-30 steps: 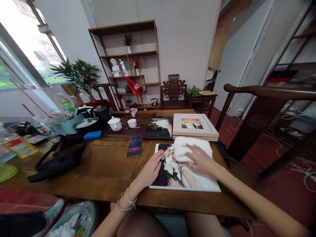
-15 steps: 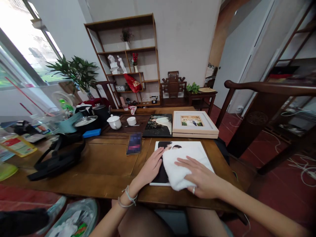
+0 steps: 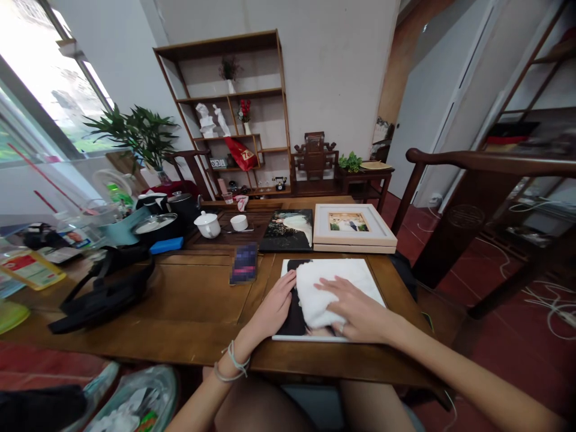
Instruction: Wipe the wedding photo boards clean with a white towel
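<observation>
A photo panel (image 3: 288,324) showing a couple lies flat near the table's front edge. Over much of it is a folded white towel (image 3: 310,294), which hides most of the picture. My right hand (image 3: 353,309) grips the towel from above, fingers spread and pressing it down on the panel. On the panel's left side rests my left hand (image 3: 274,306), open and flat, its fingertips touching the towel's left edge.
Behind the panel are a white framed photo (image 3: 382,231) and a dark photo panel (image 3: 274,237). A phone (image 3: 243,264), a teapot (image 3: 207,225), a white cup (image 3: 239,223) and a black strapped bag (image 3: 103,294) lie leftward. A wooden chair (image 3: 459,210) stands right.
My right hand has pushed the towel slightly up and away from me, uncovering the panel's front edge. The left hand has stayed nearly still.
</observation>
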{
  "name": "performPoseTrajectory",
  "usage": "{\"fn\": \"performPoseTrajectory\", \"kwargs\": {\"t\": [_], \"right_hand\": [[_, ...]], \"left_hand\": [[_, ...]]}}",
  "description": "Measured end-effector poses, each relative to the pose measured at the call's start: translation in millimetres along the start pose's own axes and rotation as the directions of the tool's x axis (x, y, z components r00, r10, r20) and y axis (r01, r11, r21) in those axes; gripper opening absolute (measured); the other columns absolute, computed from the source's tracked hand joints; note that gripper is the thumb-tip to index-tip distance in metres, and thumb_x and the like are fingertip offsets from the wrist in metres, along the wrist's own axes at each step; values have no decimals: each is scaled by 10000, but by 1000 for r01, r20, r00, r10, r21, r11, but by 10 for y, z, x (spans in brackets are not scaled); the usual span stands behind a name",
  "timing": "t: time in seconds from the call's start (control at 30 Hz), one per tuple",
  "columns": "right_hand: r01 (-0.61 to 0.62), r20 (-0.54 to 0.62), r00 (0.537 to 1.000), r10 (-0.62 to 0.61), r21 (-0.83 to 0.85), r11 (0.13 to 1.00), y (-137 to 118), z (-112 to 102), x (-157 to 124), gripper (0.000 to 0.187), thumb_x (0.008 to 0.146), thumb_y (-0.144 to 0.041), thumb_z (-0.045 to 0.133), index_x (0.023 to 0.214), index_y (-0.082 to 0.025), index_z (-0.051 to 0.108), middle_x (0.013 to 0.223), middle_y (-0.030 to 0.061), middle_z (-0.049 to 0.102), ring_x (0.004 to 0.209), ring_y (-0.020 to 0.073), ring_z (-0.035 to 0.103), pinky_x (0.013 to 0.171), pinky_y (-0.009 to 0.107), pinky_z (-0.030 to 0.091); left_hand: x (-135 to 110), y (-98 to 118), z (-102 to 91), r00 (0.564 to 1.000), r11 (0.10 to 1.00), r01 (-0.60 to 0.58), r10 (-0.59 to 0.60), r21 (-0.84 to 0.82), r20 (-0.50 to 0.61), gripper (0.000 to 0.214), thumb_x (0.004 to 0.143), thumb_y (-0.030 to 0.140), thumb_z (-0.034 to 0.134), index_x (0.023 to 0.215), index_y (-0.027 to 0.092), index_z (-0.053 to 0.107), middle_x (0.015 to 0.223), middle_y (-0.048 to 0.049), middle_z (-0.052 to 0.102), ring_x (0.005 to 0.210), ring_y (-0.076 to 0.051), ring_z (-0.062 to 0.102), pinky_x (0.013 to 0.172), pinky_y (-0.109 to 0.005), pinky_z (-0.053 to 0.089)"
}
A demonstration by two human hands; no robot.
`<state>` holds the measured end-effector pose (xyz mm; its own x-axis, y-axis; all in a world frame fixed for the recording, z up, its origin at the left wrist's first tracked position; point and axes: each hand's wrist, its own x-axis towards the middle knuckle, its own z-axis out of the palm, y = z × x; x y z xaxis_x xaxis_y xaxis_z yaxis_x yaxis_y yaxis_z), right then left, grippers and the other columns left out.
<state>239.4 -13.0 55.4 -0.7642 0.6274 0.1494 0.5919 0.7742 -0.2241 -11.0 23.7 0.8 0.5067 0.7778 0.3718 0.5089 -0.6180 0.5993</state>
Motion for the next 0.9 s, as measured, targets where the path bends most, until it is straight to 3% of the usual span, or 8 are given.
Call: {"fn": "performPoseTrajectory", "kwargs": {"t": [0.1, 0.2, 0.37, 0.47, 0.53, 0.67, 0.9], "right_hand": [[73, 60, 995, -77, 67, 995, -196, -64, -251, 294, 715, -171, 594, 993, -166, 690, 1464, 126, 378, 1378, 293, 262, 1127, 511, 170], [63, 67, 995, -71, 115, 991, -156, -187, -388, 288, 714, -154, 582, 976, -199, 693, 1433, 87, 436, 1351, 261, 326, 1120, 468, 222], [-157, 9, 988, 156, 70, 985, 444, -259, -327, 258, 747, -209, 582, 979, -191, 693, 1353, 121, 517, 1270, 302, 431, 1018, 471, 373], [-300, -51, 952, 302, 43, 953, 788, -202, -259, 323, 788, -280, 568, 1081, -183, 664, 1287, 134, 568, 1279, 332, 417, 1001, 500, 382], [-331, -86, 939, 334, 43, 943, 874, -162, -237, 324, 794, -303, 567, 1080, -186, 665, 1288, 130, 569, 1301, 342, 388, 1011, 517, 369], [-238, -85, 967, 240, 31, 971, 713, -145, -286, 250, 770, -267, 575, 977, -189, 692, 1350, 122, 522, 1318, 324, 369, 1046, 539, 326], [-103, 42, 994, 99, 116, 988, -21, -243, -570, 241, 701, -155, 577, 897, -204, 709, 1417, 87, 455, 1345, 286, 337, 1119, 510, 231]], "left_hand": [[6, -8, 9, 1000, 1000, 14, -14, -2, 15, 464, 943, 174, 303, 1395, 222, 396, 1496, -69, 354, 1399, -194, 287, 1176, -469, 226], [9, -14, 22, 999, 1000, 29, -29, 5, 27, 464, 948, 175, 286, 1398, 212, 390, 1504, -71, 338, 1405, -193, 272, 1180, -469, 211], [0, -13, 24, 999, 1000, 28, -28, 6, 17, 458, 954, 189, 282, 1399, 220, 390, 1504, -59, 341, 1407, -196, 271, 1181, -462, 212], [1, 3, 12, 999, 999, 49, -49, 15, 23, 464, 946, 174, 283, 1393, 210, 401, 1501, -63, 346, 1406, -195, 274, 1181, -453, 214], [5, 13, 5, 998, 999, 48, -48, 19, 28, 470, 941, 161, 278, 1393, 201, 399, 1500, -70, 345, 1406, -190, 272, 1182, -449, 214], [7, 7, 11, 999, 999, 24, -25, 21, 27, 468, 946, 159, 270, 1397, 203, 388, 1499, -76, 345, 1408, -185, 266, 1182, -457, 211], [1, -23, 34, 1000, 1000, 11, -11, 6, 5, 457, 951, 176, 282, 1391, 218, 401, 1504, -65, 338, 1406, -191, 272, 1181, -458, 214]]}}
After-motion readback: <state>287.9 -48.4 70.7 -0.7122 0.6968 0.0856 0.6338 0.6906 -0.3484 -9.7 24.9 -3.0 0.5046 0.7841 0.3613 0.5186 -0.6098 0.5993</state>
